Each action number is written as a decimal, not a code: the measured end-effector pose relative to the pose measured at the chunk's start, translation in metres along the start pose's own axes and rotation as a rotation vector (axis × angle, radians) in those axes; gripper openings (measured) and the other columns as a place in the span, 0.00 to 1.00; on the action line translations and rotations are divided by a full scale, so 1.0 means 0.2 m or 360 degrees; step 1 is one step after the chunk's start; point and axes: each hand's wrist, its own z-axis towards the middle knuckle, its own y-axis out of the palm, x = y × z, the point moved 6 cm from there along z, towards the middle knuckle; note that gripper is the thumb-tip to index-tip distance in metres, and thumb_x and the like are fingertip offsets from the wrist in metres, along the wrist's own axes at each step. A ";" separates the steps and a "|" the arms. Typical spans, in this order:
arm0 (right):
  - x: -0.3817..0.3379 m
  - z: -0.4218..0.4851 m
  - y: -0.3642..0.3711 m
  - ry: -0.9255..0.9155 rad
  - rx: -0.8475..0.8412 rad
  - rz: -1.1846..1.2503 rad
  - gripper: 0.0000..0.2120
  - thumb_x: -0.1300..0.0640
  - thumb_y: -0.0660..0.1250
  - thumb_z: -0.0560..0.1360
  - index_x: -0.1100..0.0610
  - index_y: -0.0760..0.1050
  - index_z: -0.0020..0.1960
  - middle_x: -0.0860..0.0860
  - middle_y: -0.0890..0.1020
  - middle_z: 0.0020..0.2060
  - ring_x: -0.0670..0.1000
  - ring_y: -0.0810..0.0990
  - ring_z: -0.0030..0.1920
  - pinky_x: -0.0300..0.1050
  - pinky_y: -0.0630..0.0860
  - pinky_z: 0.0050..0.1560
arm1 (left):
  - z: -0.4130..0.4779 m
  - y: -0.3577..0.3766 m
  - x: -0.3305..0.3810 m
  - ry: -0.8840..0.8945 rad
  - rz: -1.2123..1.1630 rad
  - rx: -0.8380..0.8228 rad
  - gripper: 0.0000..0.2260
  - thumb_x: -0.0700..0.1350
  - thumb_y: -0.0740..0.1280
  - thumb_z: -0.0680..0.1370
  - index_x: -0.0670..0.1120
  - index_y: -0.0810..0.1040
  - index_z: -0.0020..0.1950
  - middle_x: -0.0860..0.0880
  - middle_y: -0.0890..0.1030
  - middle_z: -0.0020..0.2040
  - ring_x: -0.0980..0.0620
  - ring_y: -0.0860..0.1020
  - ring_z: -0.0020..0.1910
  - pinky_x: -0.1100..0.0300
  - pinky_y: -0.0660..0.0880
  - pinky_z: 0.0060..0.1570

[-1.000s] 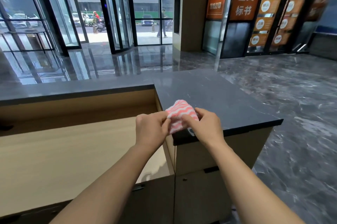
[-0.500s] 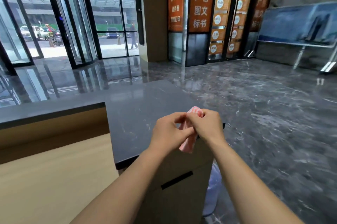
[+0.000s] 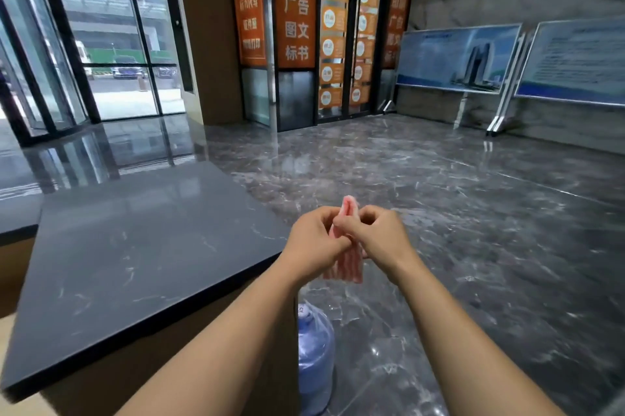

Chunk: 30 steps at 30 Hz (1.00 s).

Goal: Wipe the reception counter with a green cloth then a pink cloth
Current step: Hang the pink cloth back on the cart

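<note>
Pink cloth (image 3: pixel 348 265) now off the surface (image 3: pixel 135 263), hanging past its end; my left hand (image 3: pixel 313 246) and right hand (image 3: pixel 380 241) both pinch it. Likely refolding, or pink pass done.

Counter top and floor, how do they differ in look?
The counter top is darker, almost black, with few faint veins; the floor is greyer with dense pale veining. The counter top sits raised; the floor lies below and bears a water bottle. Both look like polished, reflective stone.
</note>
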 end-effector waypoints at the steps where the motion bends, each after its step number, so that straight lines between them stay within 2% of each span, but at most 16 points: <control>1: 0.02 0.01 -0.06 0.0002 0.0048 -0.0047 0.10 0.48 0.73 0.63 0.48 0.77 0.26 0.46 0.78 0.24 0.47 0.77 0.30 0.48 0.75 0.36 | 0.03 0.06 0.02 0.0015 -0.0025 0.0003 0.11 0.51 0.68 0.71 0.47 0.83 0.50 0.52 0.85 0.42 0.55 0.83 0.43 0.57 0.80 0.45; 2: 0.03 0.02 -0.11 0.0011 0.0100 -0.0094 0.07 0.46 0.71 0.60 0.46 0.77 0.26 0.47 0.78 0.25 0.49 0.78 0.32 0.51 0.77 0.37 | 0.06 0.11 0.03 0.0019 -0.0038 0.0035 0.11 0.52 0.67 0.76 0.47 0.83 0.46 0.52 0.84 0.39 0.54 0.82 0.39 0.58 0.79 0.41; 4: 0.07 0.05 -0.22 0.0019 0.0187 -0.0150 0.05 0.45 0.68 0.59 0.44 0.77 0.27 0.47 0.78 0.25 0.51 0.78 0.33 0.55 0.78 0.39 | 0.12 0.19 0.05 0.0015 -0.0028 0.0122 0.11 0.48 0.65 0.79 0.46 0.82 0.41 0.52 0.82 0.33 0.53 0.79 0.35 0.60 0.74 0.34; 6: 0.11 0.07 -0.33 0.0035 0.0255 -0.0195 0.09 0.43 0.66 0.60 0.48 0.77 0.28 0.47 0.78 0.26 0.51 0.77 0.32 0.57 0.77 0.41 | 0.18 0.29 0.07 0.0039 -0.0007 0.0097 0.10 0.42 0.65 0.78 0.48 0.82 0.38 0.53 0.81 0.32 0.55 0.77 0.33 0.61 0.73 0.34; 9: 0.19 0.09 -0.48 0.0071 0.0334 -0.0268 0.18 0.40 0.64 0.54 0.54 0.77 0.32 0.50 0.81 0.30 0.53 0.79 0.35 0.57 0.78 0.44 | 0.25 0.45 0.12 0.0082 -0.0001 -0.0004 0.09 0.40 0.66 0.75 0.50 0.80 0.37 0.52 0.82 0.34 0.55 0.78 0.34 0.57 0.75 0.40; 12: 0.25 0.10 -0.60 0.0147 0.0432 -0.0339 0.13 0.42 0.62 0.52 0.47 0.77 0.32 0.48 0.78 0.28 0.52 0.76 0.34 0.57 0.78 0.44 | 0.32 0.59 0.16 0.0113 0.0002 -0.0074 0.12 0.42 0.68 0.75 0.51 0.78 0.31 0.55 0.79 0.29 0.58 0.75 0.30 0.62 0.72 0.34; 15: 0.27 0.10 -0.72 0.0228 0.0542 -0.0432 0.06 0.48 0.64 0.56 0.48 0.76 0.31 0.48 0.79 0.29 0.53 0.78 0.35 0.55 0.78 0.43 | 0.38 0.71 0.21 0.0152 0.0010 -0.0133 0.18 0.42 0.70 0.74 0.53 0.76 0.24 0.57 0.75 0.22 0.64 0.71 0.23 0.67 0.67 0.28; 17: 0.27 0.09 -0.80 0.0285 0.0661 -0.0483 0.06 0.51 0.67 0.61 0.52 0.74 0.30 0.49 0.77 0.28 0.53 0.76 0.35 0.53 0.76 0.40 | 0.43 0.79 0.25 0.0179 0.0013 -0.0207 0.16 0.43 0.71 0.73 0.51 0.76 0.25 0.56 0.76 0.23 0.63 0.72 0.25 0.62 0.69 0.31; 19: 0.28 0.09 -0.87 0.0331 0.0719 -0.0529 0.12 0.56 0.69 0.67 0.53 0.69 0.29 0.48 0.74 0.27 0.53 0.74 0.34 0.49 0.72 0.38 | 0.46 0.84 0.27 0.0201 0.0016 -0.0227 0.13 0.45 0.72 0.73 0.48 0.75 0.29 0.53 0.77 0.28 0.58 0.73 0.29 0.58 0.71 0.35; 22: 0.29 0.08 -0.99 0.0439 0.0873 -0.0625 0.13 0.58 0.68 0.69 0.53 0.67 0.29 0.49 0.73 0.28 0.54 0.74 0.37 0.47 0.70 0.38 | 0.53 0.93 0.33 0.0276 0.0045 -0.0325 0.14 0.47 0.72 0.72 0.47 0.75 0.29 0.50 0.78 0.29 0.54 0.75 0.31 0.56 0.73 0.37; 24: 0.29 0.07 -1.06 0.0511 0.0953 -0.0749 0.10 0.58 0.68 0.69 0.54 0.69 0.32 0.52 0.78 0.33 0.57 0.78 0.41 0.45 0.71 0.39 | 0.57 0.99 0.37 0.0339 0.0095 -0.0411 0.11 0.46 0.72 0.72 0.48 0.76 0.31 0.50 0.79 0.31 0.50 0.78 0.35 0.53 0.75 0.40; 26: 0.27 0.04 -1.13 0.0566 0.1039 -0.0834 0.05 0.59 0.67 0.69 0.53 0.73 0.36 0.54 0.82 0.40 0.58 0.80 0.46 0.45 0.72 0.42 | 0.60 1.04 0.42 0.0415 0.0201 -0.0437 0.08 0.43 0.70 0.72 0.49 0.76 0.33 0.50 0.80 0.34 0.48 0.80 0.40 0.54 0.75 0.41; 30: 0.29 -0.08 -1.26 0.0705 0.1238 -0.0915 0.04 0.58 0.67 0.72 0.49 0.78 0.42 0.55 0.84 0.48 0.59 0.81 0.51 0.44 0.72 0.43 | 0.62 1.14 0.46 0.0547 0.0405 -0.0545 0.06 0.45 0.69 0.70 0.53 0.75 0.35 0.53 0.82 0.39 0.50 0.80 0.43 0.56 0.75 0.41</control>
